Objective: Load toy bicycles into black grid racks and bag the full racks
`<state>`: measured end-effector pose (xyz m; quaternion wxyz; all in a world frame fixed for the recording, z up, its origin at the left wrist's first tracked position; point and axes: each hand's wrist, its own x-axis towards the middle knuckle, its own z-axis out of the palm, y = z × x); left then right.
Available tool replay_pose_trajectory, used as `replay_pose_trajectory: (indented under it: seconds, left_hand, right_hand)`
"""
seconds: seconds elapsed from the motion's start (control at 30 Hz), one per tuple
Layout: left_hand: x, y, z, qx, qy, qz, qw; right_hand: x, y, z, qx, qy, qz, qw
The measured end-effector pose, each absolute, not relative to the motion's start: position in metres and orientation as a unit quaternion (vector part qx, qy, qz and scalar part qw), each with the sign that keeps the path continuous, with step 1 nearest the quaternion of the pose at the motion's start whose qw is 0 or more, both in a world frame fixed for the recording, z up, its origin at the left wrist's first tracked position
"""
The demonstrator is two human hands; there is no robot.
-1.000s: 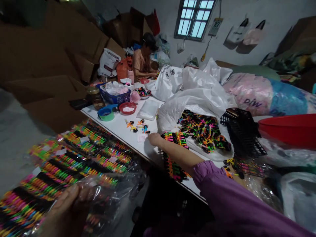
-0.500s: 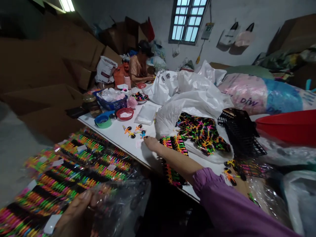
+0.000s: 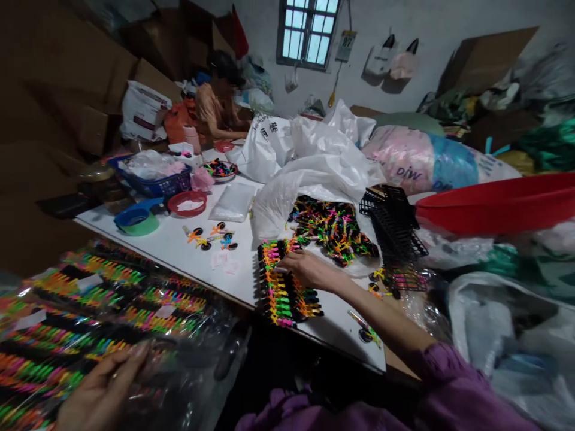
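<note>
My left hand [image 3: 108, 383] is closed in a pinch on a clear plastic bag [image 3: 179, 371] at the lower left, beside bags packed with rows of colourful small toys [image 3: 94, 269]. On the table's near edge stand upright rows of small plastic toys [image 3: 281, 293] with black round parts, in neon green, orange and pink. My right hand [image 3: 305, 268] lies over these rows, fingers stretched out and touching their tops. Left of it are loose toys [image 3: 209, 238] and pale paper slips [image 3: 223, 261]. Behind it a white sack [image 3: 274, 209] spills a heap of similar toys [image 3: 335, 227].
On the white table [image 3: 175, 263] are a tape roll [image 3: 139, 222], a red dish [image 3: 187, 205], a blue basket [image 3: 157, 179] and a stack of clear bags [image 3: 231, 202]. Black plastic grids [image 3: 390, 221] and a red basin [image 3: 498, 203] stand right. A co-worker [image 3: 215, 102] sits at the back.
My right hand has moved from beside the paper slips and loose toys to the upright toy rows. The view has swung right. My left hand keeps its pinch on the bag.
</note>
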<state>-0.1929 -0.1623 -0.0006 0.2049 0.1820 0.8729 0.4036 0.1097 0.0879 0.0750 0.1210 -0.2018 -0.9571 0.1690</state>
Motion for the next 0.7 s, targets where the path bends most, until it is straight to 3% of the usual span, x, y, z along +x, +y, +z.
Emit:
replay_pose_trajectory:
  seconds: [0.17, 0.4, 0.7]
  left_hand:
    - [-0.157, -0.121, 0.046, 0.215, 0.866, 0.381, 0.241]
    - [-0.151, -0.101, 0.072, 0.221, 0.85, 0.438, 0.189]
    - [-0.152, -0.101, 0.066, 0.203, 0.835, 0.475, 0.191]
  right_hand:
    - [0.141, 0.08, 0.071, -0.289, -0.903, 0.171, 0.268]
    - [0.121, 0.064, 0.051, -0.192, -0.962, 0.144, 0.133]
    - [0.126, 0.064, 0.037, -0.229, -0.94, 0.169, 0.186]
